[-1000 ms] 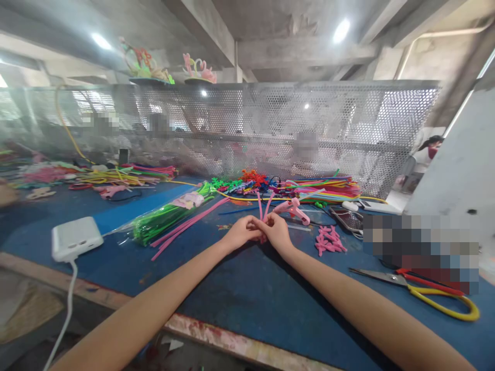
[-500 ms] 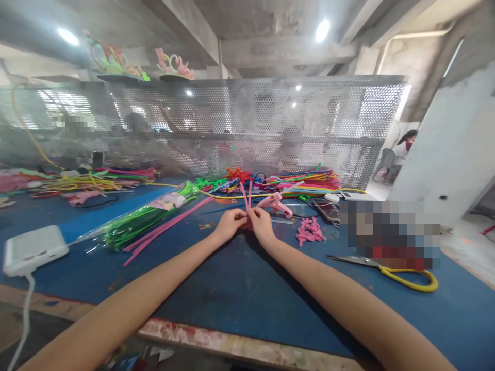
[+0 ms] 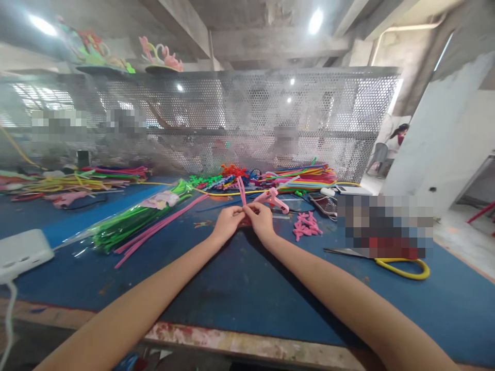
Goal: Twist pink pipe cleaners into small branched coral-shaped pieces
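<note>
Pink pipe cleaners point(image 3: 241, 189) stand up from between my two hands, their free ends close together. My left hand point(image 3: 229, 221) pinches them low down from the left. From the right, my right hand point(image 3: 260, 217) closes on the same pipe cleaners, its fingertips touching those of the left. The lower part of the pink stems is hidden behind the fingers. Just beyond my right hand lies a pink glue gun point(image 3: 274, 199). To its right is a small pile of twisted pink pipe-cleaner pieces point(image 3: 307, 225).
Scissors with yellow handles point(image 3: 402, 266) lie at the right. Loose pink pipe cleaners point(image 3: 154, 234) and a bagged green bundle point(image 3: 127, 224) are on the left, near a white box with a cable point(image 3: 25, 252). Coloured bundles point(image 3: 301, 176) line the back before a perforated metal screen point(image 3: 255, 113).
The upper ends of the pink pipe cleaners were spread in a V and now stand nearly side by side. My view has shifted slightly; both hands stay together.
</note>
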Action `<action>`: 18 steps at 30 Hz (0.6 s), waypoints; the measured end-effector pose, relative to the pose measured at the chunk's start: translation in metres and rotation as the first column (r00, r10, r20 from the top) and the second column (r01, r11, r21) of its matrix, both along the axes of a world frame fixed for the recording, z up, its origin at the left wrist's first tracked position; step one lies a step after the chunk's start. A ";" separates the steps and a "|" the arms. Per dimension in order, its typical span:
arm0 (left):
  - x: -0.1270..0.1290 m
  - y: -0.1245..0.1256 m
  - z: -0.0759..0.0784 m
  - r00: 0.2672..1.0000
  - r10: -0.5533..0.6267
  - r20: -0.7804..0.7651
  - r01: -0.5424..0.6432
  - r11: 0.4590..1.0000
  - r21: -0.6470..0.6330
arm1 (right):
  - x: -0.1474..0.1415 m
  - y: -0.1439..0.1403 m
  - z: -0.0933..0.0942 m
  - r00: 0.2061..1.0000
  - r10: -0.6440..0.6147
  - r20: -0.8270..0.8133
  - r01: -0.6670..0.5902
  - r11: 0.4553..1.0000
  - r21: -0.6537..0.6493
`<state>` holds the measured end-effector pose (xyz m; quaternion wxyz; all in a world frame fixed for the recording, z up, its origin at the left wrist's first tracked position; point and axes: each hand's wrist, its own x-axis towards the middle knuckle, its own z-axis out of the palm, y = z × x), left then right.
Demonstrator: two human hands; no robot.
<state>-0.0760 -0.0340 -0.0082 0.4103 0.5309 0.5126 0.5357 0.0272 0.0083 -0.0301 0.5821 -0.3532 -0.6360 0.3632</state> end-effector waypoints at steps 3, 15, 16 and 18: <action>0.000 0.001 0.001 0.998 0.044 -0.040 -0.045 0.999 -0.008 | -0.002 -0.001 0.001 0.999 -0.017 0.040 0.016 1.000 0.019; 0.008 -0.007 0.002 0.973 -0.058 -0.225 0.081 0.993 0.092 | 0.124 -0.020 0.016 0.349 -0.494 0.797 -0.205 0.789 0.579; 0.011 -0.009 0.002 0.966 -0.059 -0.253 0.091 0.989 0.118 | 0.149 -0.017 0.017 0.317 -0.547 0.775 -0.131 0.784 0.607; 0.019 -0.012 0.003 0.948 -0.053 -0.314 0.112 0.979 0.171 | 0.194 -0.009 0.019 0.319 -0.610 0.725 0.041 0.773 0.633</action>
